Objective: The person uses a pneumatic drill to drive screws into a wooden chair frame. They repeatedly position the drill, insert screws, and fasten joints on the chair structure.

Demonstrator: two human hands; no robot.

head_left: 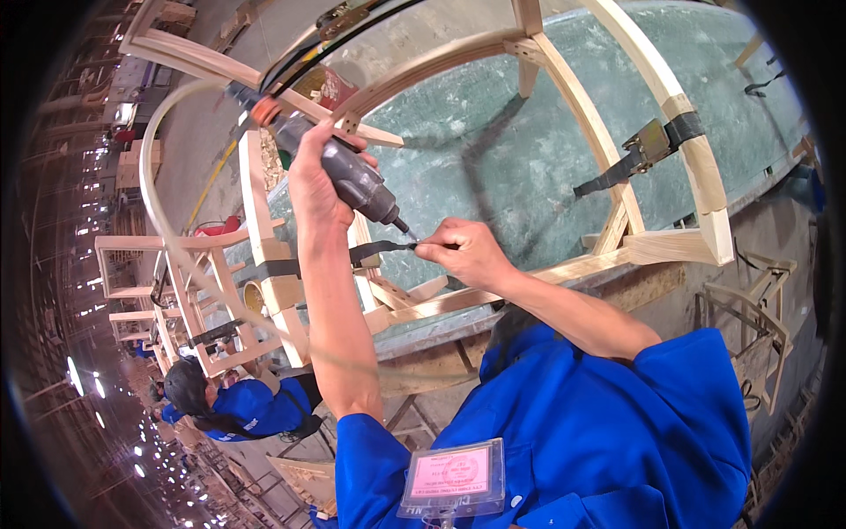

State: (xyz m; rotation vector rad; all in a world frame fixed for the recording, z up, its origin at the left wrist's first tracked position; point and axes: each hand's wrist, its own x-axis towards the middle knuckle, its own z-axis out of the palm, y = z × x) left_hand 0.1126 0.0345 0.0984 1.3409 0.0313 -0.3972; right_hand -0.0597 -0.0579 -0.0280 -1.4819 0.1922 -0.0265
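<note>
My left hand (319, 181) is wrapped round a dark grey power screwdriver (361, 183) with an orange band near its hose end. The screwdriver slants down to the right, its bit ending at the fingertips of my right hand (465, 254). Those fingers are pinched together; what they hold is too small to make out. A black strap (374, 250) runs from a wooden post to the same fingertips. Around both hands stands a pale wooden chair frame (573, 106). Another strap with a metal ratchet buckle (650, 144) wraps its right-hand curved rail.
The frame rests on a worn green table (423, 115). A pale air hose (152, 167) loops down at the left, crossing in front of my left forearm. More wooden frames (167, 256) stand left, near a person in blue (251, 406). A metal-legged stand (753, 309) is at right.
</note>
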